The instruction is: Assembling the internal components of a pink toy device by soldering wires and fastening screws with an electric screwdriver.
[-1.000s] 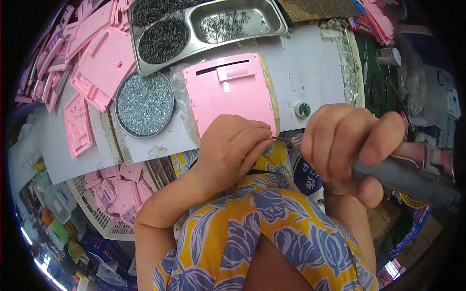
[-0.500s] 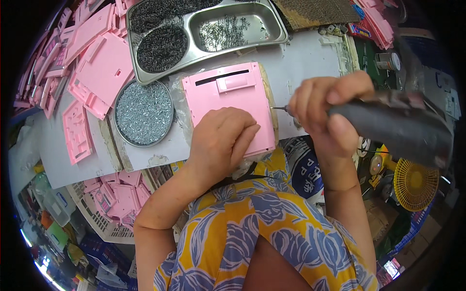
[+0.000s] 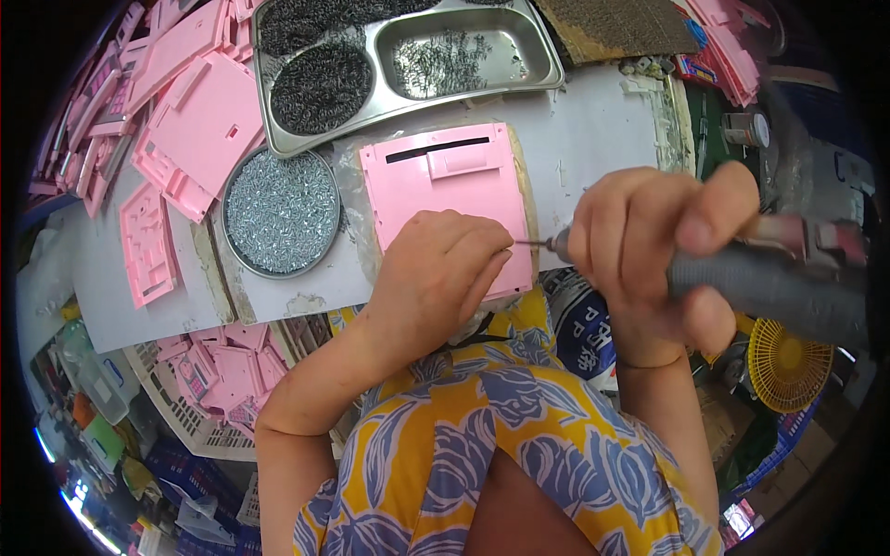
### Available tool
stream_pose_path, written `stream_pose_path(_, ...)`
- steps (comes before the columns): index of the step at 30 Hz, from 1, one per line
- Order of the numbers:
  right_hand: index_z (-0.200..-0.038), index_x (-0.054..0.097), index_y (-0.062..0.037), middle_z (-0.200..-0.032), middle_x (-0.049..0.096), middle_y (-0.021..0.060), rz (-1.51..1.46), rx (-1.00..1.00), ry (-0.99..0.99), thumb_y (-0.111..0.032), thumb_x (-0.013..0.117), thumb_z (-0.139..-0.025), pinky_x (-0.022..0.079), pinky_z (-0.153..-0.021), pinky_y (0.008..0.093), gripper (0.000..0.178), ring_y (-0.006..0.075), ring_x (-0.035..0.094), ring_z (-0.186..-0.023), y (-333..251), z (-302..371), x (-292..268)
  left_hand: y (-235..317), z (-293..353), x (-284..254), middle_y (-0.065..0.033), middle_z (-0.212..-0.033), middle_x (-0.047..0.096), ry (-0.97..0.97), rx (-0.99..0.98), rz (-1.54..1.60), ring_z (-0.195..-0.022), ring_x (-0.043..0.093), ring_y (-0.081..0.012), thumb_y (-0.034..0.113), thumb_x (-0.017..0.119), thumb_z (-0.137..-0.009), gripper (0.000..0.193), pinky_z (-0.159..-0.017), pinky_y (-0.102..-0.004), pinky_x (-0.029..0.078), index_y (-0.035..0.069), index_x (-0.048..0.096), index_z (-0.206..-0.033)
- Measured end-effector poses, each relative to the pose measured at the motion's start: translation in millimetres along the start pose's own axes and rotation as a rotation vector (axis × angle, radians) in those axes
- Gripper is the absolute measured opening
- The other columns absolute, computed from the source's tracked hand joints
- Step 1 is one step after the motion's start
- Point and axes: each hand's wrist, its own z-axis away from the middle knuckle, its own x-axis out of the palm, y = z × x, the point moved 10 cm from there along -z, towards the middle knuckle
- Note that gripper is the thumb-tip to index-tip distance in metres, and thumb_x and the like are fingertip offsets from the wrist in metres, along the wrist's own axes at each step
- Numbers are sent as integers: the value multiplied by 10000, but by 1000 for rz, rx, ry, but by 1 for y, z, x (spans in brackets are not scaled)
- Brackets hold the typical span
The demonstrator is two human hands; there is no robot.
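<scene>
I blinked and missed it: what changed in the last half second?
The right hand drew the dark driver toward the person's body, bringing its tip near the fingertips of the left hand. No grip visibly changed; the pink panel stayed.

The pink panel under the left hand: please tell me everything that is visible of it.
The pink panel is roughly rectangular and looks like plastic. Near its far edge are a dark narrow slot and a raised rectangular part. It lies above the worktable, with clear film at its left and a tan strip along its right. The left hand covers its near middle. A tool bit reaches over its right edge; contact is unclear.
</scene>
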Motion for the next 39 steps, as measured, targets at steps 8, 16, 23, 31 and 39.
stream_pose_path(8,-986,486,-133,-558,496,-23,-18,16,24,-252,759,-880,374,-425,274,316,124,487,-454,6,3,12,3,3,-6,-60,-882,695,44,28,-36,-791,653,-260,42,750,-805,192,-733,-386,484,62,660,-974)
stream_pose_path(16,-988,484,-145,-559,490,-27,15,-10,-2,-264,771,-875,366,-423,280,330,128,480,-448,3,-7,19,1,2,-18,-42,-886,693,138,51,-81,-784,648,-237,59,783,-773,222,-742,-375,472,66,664,-960)
stream_pose_path(23,-1070,482,-72,-644,506,35,48,-141,41,-160,697,-893,416,-507,314,292,151,467,-517,11,-33,-22,-53,13,-112,-62,-994,660,351,-224,-463,-934,610,-293,129,809,-766,191,-889,-440,420,101,718,-931)
stream_pose_path(31,-958,412,-81,-629,448,40,200,-65,30,-126,607,-914,400,-547,315,204,146,428,-562,62,-50,-42,-99,46,-140,-55,-927,624,140,-485,-639,-957,571,-280,171,744,-854,100,-890,-434,371,81,703,-865)
stream_pose_path(39,-1072,476,-45,-592,446,25,270,-27,2,-146,595,-915,359,-475,306,222,134,412,-513,62,-61,-39,-125,48,-150,-80,-857,641,94,-528,-482,-813,595,-292,123,746,-848,127,-738,-401,425,51,642,-840)
